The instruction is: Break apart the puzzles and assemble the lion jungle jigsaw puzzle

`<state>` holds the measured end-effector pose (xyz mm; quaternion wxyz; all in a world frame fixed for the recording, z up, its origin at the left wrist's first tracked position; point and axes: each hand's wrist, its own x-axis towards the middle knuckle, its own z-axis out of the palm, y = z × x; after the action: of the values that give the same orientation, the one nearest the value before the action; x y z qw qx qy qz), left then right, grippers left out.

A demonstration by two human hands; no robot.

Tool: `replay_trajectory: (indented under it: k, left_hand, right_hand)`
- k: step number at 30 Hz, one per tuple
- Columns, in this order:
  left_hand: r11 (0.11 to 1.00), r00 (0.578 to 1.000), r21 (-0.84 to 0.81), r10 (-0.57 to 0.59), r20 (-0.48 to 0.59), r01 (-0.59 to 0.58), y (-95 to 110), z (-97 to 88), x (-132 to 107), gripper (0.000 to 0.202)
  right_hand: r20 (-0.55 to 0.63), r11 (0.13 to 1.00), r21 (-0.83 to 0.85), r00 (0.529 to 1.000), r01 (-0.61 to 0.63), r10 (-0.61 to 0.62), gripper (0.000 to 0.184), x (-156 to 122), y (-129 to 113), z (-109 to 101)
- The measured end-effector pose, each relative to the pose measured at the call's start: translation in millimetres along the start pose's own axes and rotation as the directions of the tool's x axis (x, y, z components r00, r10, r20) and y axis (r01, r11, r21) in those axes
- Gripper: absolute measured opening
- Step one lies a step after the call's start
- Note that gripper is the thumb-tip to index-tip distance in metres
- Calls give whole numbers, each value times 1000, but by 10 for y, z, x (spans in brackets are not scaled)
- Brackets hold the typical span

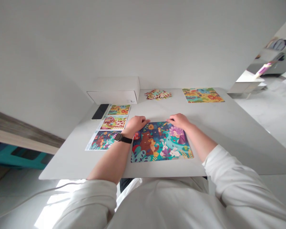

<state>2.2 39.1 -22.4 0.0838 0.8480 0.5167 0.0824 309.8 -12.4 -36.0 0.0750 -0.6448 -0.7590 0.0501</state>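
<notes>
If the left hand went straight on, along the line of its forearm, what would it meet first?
The left hand would probably meet the pile of loose jigsaw pieces first, though one view leaves depth unclear.

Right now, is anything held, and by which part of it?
The left hand and right hand are at the far edge of the rabbit puzzle, one near each corner; whether they grip it cannot be told.

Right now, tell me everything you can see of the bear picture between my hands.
The bear picture is a near-rectangular, card-like sheet, mostly dark blue and teal, with a brown bear and white rabbits. It lies flat, face up, on the table. Your left hand and right hand appear to touch its far edge. Any seams are too fine to tell.
</notes>
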Motion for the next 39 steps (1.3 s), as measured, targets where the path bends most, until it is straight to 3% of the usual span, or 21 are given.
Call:
replay_trajectory:
  k: [5, 9, 13, 22, 29, 31, 34, 36, 39]
  left_hand:
    - [1000, 998, -18, 0, -69, -2, 8, 10, 101, 50]
    - [998, 971, -63, -12, -238, -3, 25, 11, 162, 47]
    - [993, 927, -87, 44, -371, -82, 51, -105, 174, 45]
    - [980, 931, -44, 170, -323, -194, 248, -808, 233, 46]
    - [972, 920, -125, 141, -366, -199, 193, -909, 244, 48]
    - [968, 925, -169, 116, -361, -187, 183, -896, 264, 49]
    - [963, 936, -177, 137, -325, -203, 210, -866, 289, 48]
    - [956, 938, -180, 171, -300, -232, 259, -843, 293, 47]
    - [936, 940, -214, 218, -263, -278, 369, -780, 290, 50]
  right_hand:
    - [-49, 1000, -2, 999, -14, 14, 56, 119, 71, 2]
    - [-171, 997, 56, 984, -51, 60, 53, 191, 159, -33]
    - [-297, 994, 102, 955, 34, -2, 51, 213, 205, -193]
    - [-427, 968, 163, 898, 190, -104, 54, 260, 136, -739]
    - [-504, 942, 245, 860, 228, -77, 60, 152, 32, -937]
    - [-450, 924, 306, 890, 230, -72, 63, 161, -61, -890]
    - [-223, 923, 326, 965, 206, -137, 58, 229, -199, -698]
    - [-65, 954, 244, 985, 172, -161, 43, 287, -248, -550]
    - [45, 986, 107, 990, 126, -131, 26, 351, -235, -406]
